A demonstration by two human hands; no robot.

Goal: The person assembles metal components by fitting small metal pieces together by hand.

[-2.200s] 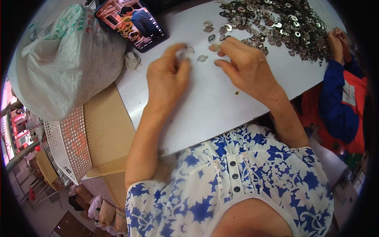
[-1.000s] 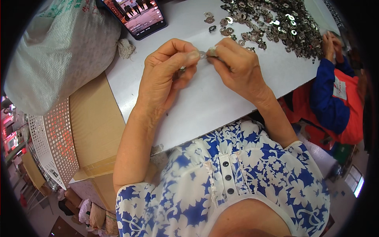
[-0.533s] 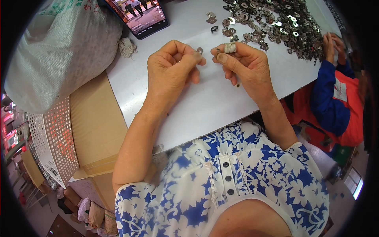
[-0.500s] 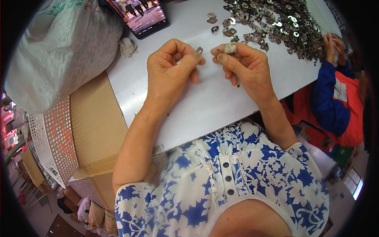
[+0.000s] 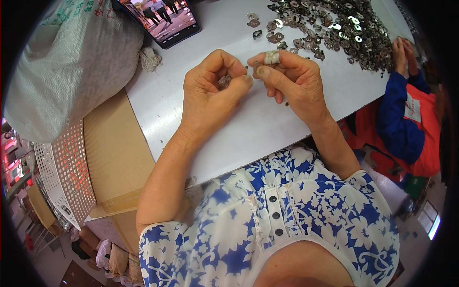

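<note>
Apparently plenty remains: right hand (image 5: pixel 300 79) pinches a disc (image 5: pixel 256 70), left hand (image 5: pixel 209 88) curls round some metal (image 5: pixel 224 82), pile (image 5: pixel 342 34) at their two o'clock untouched.

Bright, even light covers the worktop (image 5: pixel 234 136), with a sheen by its left edge; metal pieces (image 5: pixel 342 37) toward its far right corner glint (some nearly white). Lines bend toward the black rim.

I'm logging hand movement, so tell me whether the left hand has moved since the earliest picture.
Yes. Judged against the phone, the left hand has shifted rightward and toward the near edge of the table.
</note>
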